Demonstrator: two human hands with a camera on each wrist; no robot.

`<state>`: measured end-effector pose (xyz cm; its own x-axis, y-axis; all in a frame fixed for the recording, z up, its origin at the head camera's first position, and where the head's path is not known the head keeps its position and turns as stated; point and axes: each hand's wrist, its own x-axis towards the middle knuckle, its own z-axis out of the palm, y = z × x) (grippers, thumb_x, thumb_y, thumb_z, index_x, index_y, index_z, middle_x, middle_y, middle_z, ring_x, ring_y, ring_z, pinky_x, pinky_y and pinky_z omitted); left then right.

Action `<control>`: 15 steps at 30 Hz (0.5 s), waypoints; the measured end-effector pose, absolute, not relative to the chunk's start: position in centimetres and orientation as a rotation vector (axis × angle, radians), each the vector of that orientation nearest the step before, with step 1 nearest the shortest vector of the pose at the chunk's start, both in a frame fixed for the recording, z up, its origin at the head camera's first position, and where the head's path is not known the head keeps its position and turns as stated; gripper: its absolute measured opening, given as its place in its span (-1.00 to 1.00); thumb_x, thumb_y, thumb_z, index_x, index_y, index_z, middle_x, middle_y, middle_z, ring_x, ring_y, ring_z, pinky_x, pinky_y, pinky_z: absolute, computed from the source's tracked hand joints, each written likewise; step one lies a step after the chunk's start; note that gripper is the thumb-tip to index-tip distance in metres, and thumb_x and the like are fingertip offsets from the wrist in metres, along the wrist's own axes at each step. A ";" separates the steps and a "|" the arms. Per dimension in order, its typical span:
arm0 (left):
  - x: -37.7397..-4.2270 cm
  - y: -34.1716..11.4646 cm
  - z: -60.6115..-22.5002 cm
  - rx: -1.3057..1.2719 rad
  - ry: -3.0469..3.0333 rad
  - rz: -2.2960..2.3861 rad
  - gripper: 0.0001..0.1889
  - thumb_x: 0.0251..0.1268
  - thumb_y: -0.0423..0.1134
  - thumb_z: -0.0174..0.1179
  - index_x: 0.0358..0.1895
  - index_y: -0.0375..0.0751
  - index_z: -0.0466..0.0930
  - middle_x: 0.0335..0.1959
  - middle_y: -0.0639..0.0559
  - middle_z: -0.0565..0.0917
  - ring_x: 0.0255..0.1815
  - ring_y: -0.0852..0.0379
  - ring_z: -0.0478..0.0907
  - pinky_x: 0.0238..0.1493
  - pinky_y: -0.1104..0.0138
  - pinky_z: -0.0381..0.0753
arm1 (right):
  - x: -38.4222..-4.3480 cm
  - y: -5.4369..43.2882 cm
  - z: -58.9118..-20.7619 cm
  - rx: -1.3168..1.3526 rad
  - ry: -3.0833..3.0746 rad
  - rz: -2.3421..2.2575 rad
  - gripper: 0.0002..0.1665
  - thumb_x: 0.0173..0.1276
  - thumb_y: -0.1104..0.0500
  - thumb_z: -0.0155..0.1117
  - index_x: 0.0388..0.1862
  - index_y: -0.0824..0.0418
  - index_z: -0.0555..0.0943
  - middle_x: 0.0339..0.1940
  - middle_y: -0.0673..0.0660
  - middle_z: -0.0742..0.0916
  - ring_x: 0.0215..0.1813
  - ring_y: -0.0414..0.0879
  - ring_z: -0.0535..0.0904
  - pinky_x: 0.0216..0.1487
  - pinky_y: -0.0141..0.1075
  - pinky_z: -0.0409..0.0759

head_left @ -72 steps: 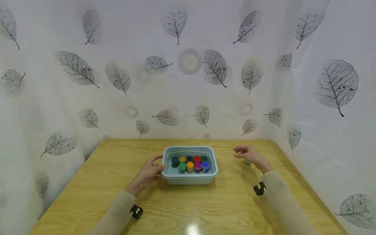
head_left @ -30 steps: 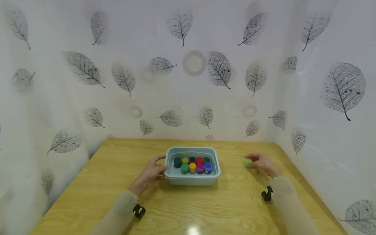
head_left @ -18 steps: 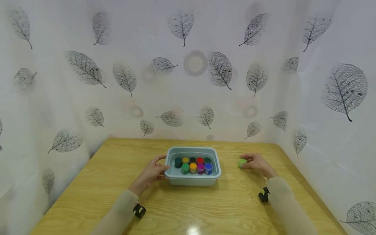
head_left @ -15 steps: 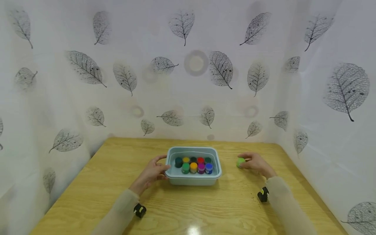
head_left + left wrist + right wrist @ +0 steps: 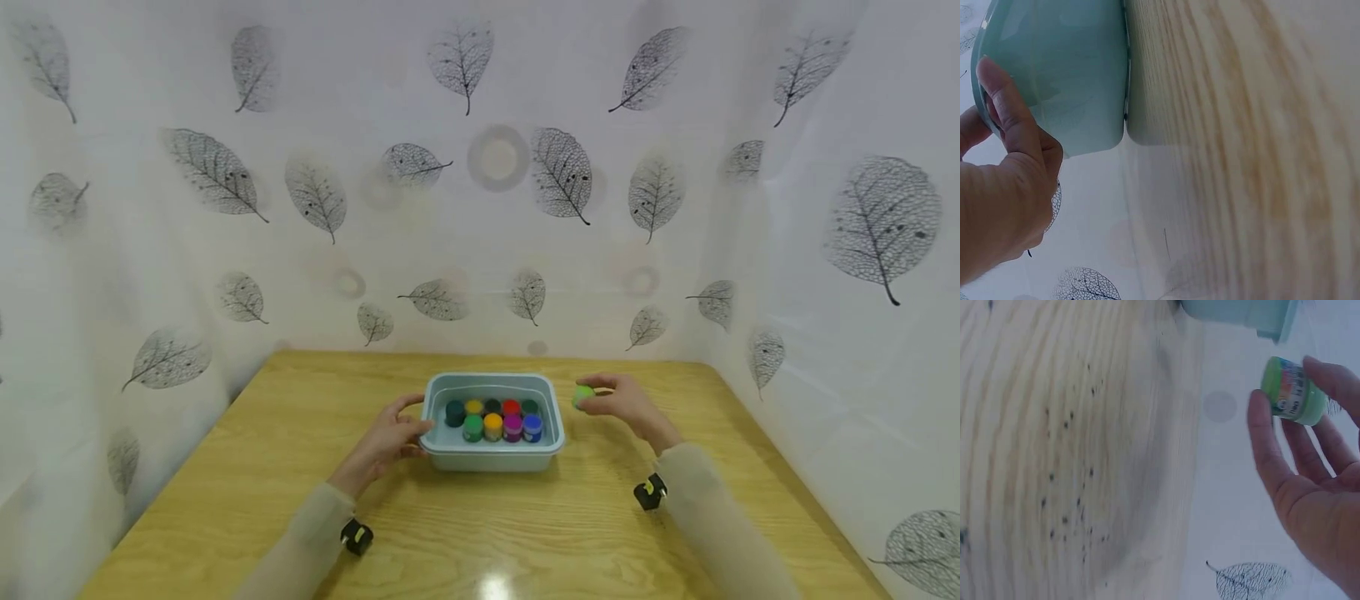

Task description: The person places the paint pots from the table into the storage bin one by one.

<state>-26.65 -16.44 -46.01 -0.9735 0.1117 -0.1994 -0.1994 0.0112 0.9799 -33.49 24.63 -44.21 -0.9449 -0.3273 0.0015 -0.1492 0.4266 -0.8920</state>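
Observation:
My right hand [image 5: 621, 403] pinches a small light-green paint jar [image 5: 1294, 391] between thumb and fingers, raised above the table to the right of the bin. A printed label wraps the jar's side. With thumb and fingers, my left hand [image 5: 387, 435] grips the left rim of the pale blue plastic bin [image 5: 1079, 81]. Inside that bin stand several paint jars in two rows, among them a green jar [image 5: 473, 428], an orange jar [image 5: 492, 427], a purple jar [image 5: 512, 428], a blue jar [image 5: 532, 428] and a red jar [image 5: 511, 407].
The bin rests on a wood-grain table [image 5: 300, 467]. A white curtain [image 5: 480, 242] with leaf prints encloses the back and both sides. Small dark specks [image 5: 1065, 520] lie on the tabletop in the right wrist view. Each wrist wears a small black camera.
My right hand has taken hold of the light-green jar, lifted it off the table and carried it left toward the bin. The left hand keeps its grip on the rim.

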 end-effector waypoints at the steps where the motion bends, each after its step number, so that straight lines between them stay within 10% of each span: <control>1: -26.6 -16.5 -46.0 -0.094 2.061 2.066 -0.34 0.31 -0.37 0.23 0.45 -0.13 0.20 -0.18 -0.31 0.65 -0.46 0.12 0.62 -0.44 0.33 0.70 | -33.5 24.2 -44.2 -0.424 2.510 -1.558 -0.34 0.23 0.09 0.46 0.29 0.24 0.51 0.30 0.28 0.56 0.29 0.19 0.47 0.22 -0.06 0.58; 15: -26.6 -16.4 -46.0 -0.092 2.064 2.049 -0.35 0.32 -0.34 0.24 0.45 -0.11 0.22 -0.14 -0.31 0.66 -0.44 0.12 0.63 -0.40 0.32 0.70 | -32.1 19.0 -42.8 -0.438 2.564 -1.703 -0.46 0.16 0.20 0.49 0.13 0.28 0.61 0.02 0.20 0.70 0.03 0.01 0.59 0.02 -0.27 0.58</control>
<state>-26.58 -16.44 -45.96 -0.9712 0.1177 -0.2071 -0.2062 0.0195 0.9783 -32.09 18.97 -42.79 -0.9598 -0.2501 0.1274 -0.2144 0.3604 -0.9078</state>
